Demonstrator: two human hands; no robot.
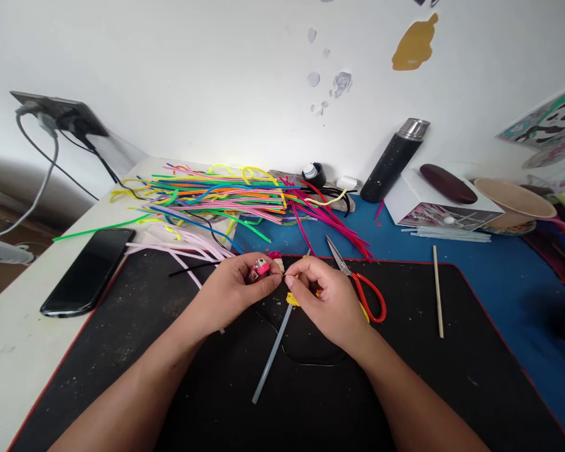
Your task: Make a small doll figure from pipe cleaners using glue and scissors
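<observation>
My left hand (235, 285) is closed around a small pink-red lighter (260, 270) with a metal top, its thumb and forefinger pinched together. Opposite it, almost touching, my right hand (332, 298) also pinches at the fingertips. Whatever lies between the fingertips is too small to make out. Beneath the right hand shows part of a yellow tool (292, 299), probably a glue gun, mostly hidden. A translucent glue stick (272, 355) juts from it toward me. Scissors with red handles (370, 298) lie just beyond the right hand.
A black mat (136, 376) with red edging covers the desk. Behind it lie many coloured pipe cleaners (226, 198). A phone (89, 270) is at left; a wooden stick (437, 292), black thermos (395, 160) and white box (433, 204) are at right. A thin black cord (313, 363) crosses the mat.
</observation>
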